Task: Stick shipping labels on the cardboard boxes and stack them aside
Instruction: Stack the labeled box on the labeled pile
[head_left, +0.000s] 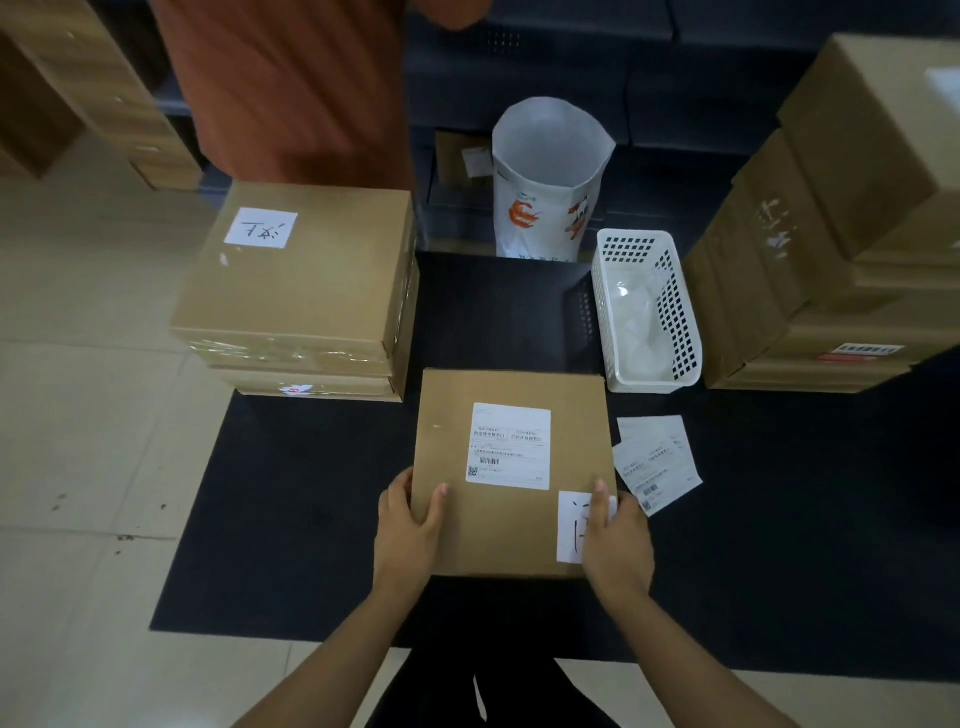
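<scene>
while the left hand (410, 525) grips the box (511, 470) by its near left edge, thumb on top, the right hand (615, 540) clasps the near right corner. it lies labelled on the black worktop (291, 519), loose labels (657, 462) just right, a stack of boxes (298, 291) behind left, a white basket (647, 312) behind right.

You have one cardboard box (511, 473) in front of you carrying one shipping label (509, 446), two box stacks, left (296, 291) and right (831, 234), one white basket (644, 312), one white bag (550, 176), and several loose labels (657, 462), count unclear.
</scene>
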